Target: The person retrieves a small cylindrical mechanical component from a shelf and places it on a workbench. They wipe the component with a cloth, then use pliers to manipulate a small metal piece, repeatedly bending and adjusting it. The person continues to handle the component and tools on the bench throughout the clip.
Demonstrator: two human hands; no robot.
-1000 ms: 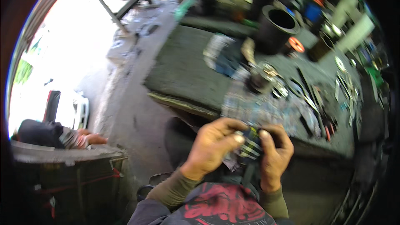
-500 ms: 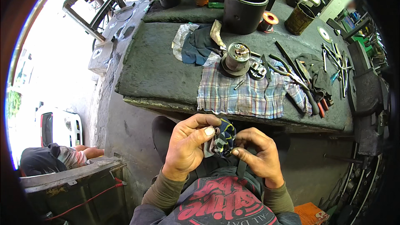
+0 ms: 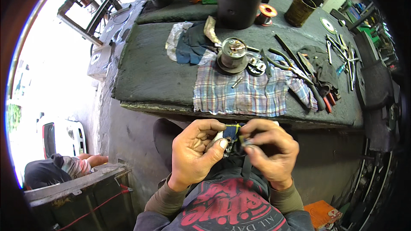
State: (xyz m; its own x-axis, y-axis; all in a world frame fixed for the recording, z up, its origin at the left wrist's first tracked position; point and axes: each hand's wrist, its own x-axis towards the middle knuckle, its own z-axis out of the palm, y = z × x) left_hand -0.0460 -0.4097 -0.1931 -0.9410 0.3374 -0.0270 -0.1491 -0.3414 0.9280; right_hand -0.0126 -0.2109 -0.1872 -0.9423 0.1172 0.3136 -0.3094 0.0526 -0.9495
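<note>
In front of my chest, my left hand [image 3: 195, 152] pinches a small dark plaid rag [image 3: 231, 131] with yellow lines. A small brownish round piece [image 3: 229, 140] shows by my left thumb; its kind is unclear. My right hand [image 3: 274, 149] closes its thumb and fingers on the rag's other side, slightly blurred. Beyond my hands, a larger plaid cloth [image 3: 239, 96] lies on the dark workbench [image 3: 154, 81]. On it sit a round metal part with a flange [image 3: 233, 55], a smaller metal part [image 3: 257, 66] and a short metal pin [image 3: 236, 82].
Pliers [image 3: 295, 70] and several wrenches [image 3: 342, 51] lie on the bench's right. At the back stand a black cylinder [image 3: 239, 6], a wire spool [image 3: 267, 13] and a rusty can [image 3: 300, 10]. Another person [image 3: 55, 169] is low at the left, behind a metal panel [image 3: 85, 196].
My right hand has shifted up and its fingers have curled in more. The small rag is bunched differently, with more of it hidden. My view has moved slightly, so the bench appears higher and further left.
</note>
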